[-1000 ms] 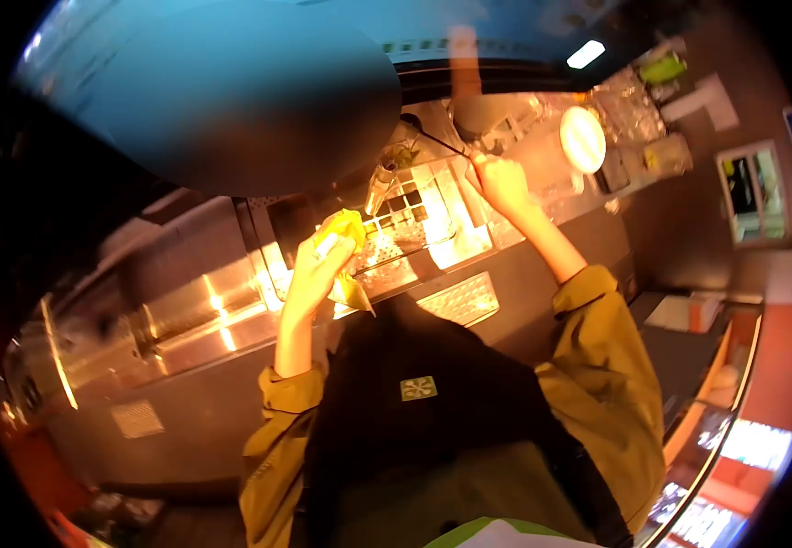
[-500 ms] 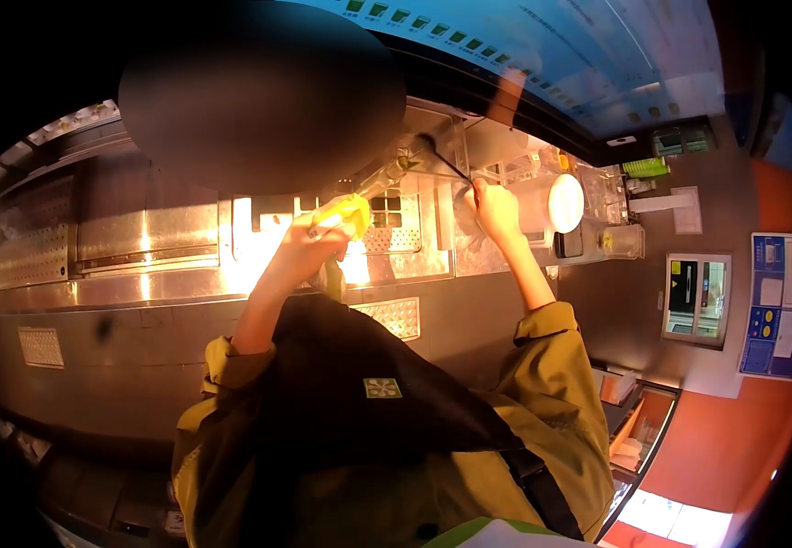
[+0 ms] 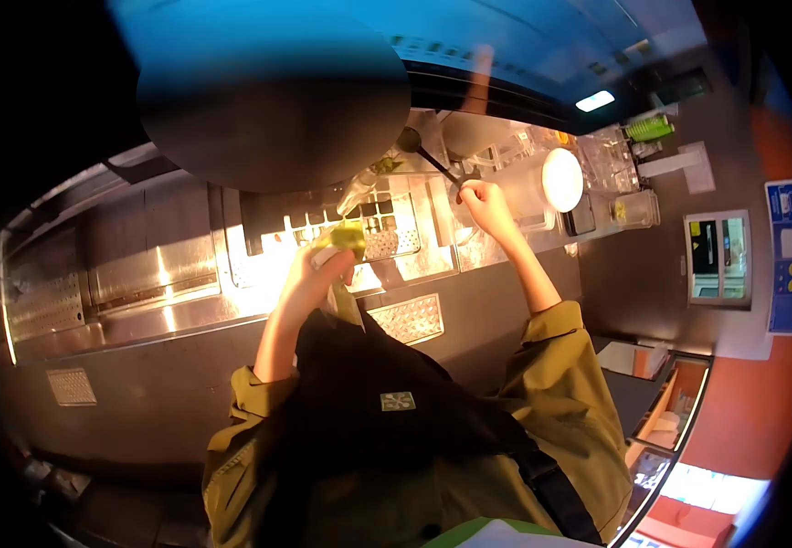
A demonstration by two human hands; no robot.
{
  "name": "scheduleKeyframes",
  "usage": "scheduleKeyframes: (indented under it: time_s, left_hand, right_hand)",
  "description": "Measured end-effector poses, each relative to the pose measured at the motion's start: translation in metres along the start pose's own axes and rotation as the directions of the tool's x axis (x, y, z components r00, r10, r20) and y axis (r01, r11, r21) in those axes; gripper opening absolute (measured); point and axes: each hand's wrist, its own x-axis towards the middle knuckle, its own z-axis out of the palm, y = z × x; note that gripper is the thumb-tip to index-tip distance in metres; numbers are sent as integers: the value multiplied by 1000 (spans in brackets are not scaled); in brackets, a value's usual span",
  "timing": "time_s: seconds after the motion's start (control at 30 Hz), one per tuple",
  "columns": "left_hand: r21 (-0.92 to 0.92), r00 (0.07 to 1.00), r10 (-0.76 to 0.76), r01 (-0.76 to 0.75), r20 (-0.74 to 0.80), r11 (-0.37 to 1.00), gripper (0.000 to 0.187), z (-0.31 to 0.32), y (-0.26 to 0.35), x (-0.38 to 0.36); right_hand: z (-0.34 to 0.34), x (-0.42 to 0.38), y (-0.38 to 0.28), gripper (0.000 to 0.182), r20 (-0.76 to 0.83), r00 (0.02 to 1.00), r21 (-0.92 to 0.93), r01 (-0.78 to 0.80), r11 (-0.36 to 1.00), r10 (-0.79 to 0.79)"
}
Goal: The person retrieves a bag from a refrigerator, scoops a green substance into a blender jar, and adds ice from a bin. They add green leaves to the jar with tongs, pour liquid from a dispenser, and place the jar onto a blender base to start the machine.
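My left hand (image 3: 309, 274) is closed around a folded yellow-green cloth (image 3: 348, 237); a pale end seems to hang below the fingers. Just beyond it, a clear, shiny container (image 3: 358, 194) leans at a slant over the lit counter, with something green (image 3: 387, 165) at its far end. In my right hand (image 3: 487, 208) is the dark handle of a long spoon (image 3: 434, 163). Its round, dark head (image 3: 408, 139) points away to the upper left, near the clear container's far end. A dark blurred patch covers the area above the left hand.
A large white-lidded tub (image 3: 561, 181) stands right of my right hand. Clear containers (image 3: 604, 160) and a small clear box (image 3: 635, 210) are farther right. Steel counter wells (image 3: 149, 247) lie to the left. A blue screen (image 3: 542, 46) overhangs the back.
The spoon's head has risen and moved slightly left, out from the clear-walled container behind. The left hand and its cloth have shifted slightly down in view. The whole view has tilted a little.
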Motion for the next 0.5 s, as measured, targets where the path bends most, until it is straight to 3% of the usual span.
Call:
scheduleKeyframes:
  time_s: [0.07, 0.1, 0.13, 0.17, 0.2, 0.23, 0.27, 0.3, 0.33, 0.4, 0.5]
  left_hand:
    - [78, 998, -63, 62, 11, 995, 24, 18, 9, 1]
    - [-14, 998, 16, -17, -67, 1000, 23, 39, 9, 0]
    - [-99, 985, 89, -104, -145, 990, 23, 61, 5, -2]
    - [-162, 997, 77, -76, 0, 984, 27, 66, 0, -1]
    - [-198, 997, 41, -52, -58, 979, 27, 83, -7, -1]
    - [-222, 995, 18, -39, -98, 974, 30, 100, -18, -1]
    - [-200, 997, 77, -71, 26, 977, 31, 119, -25, 3]
    - [-241, 991, 100, -77, 83, 967, 34, 140, -42, 10]
    - [-205, 977, 131, -95, 170, 974, 36, 165, -54, 18]
    - [-233, 954, 142, -80, 264, 969, 40, 238, -79, 37]
    - [-270, 897, 73, 53, 436, 961, 41, 360, -130, 68]
  right_hand:
    - [-3, -14, 6, 23, 129, 945, 355, -327, 876, 301]
    - [-5, -23, 6, 24, 228, 884, 503, -466, 728, 409]
    - [-9, -33, 10, 24, 350, 853, 673, -516, 530, 386]
    - [-10, -45, 22, 22, 392, 876, 782, -478, 400, 281]
    - [-15, -61, 43, 22, 440, 876, 787, -481, 386, 195]
    - [-27, -84, 32, 26, 307, 904, 865, -395, 308, 299]
    - [-40, -107, 56, 29, 371, 910, 877, -409, 253, 184]
    - [-61, -136, 76, 32, 410, 904, 905, -420, 73, 117]
    - [-79, -169, 97, 34, 262, 965, 965, -262, -12, 5]
    - [-124, -240, 159, 30, 108, 994, 990, -105, -91, 26]
    - [-183, -325, 285, 35, -237, 900, 968, 253, 4, 366]
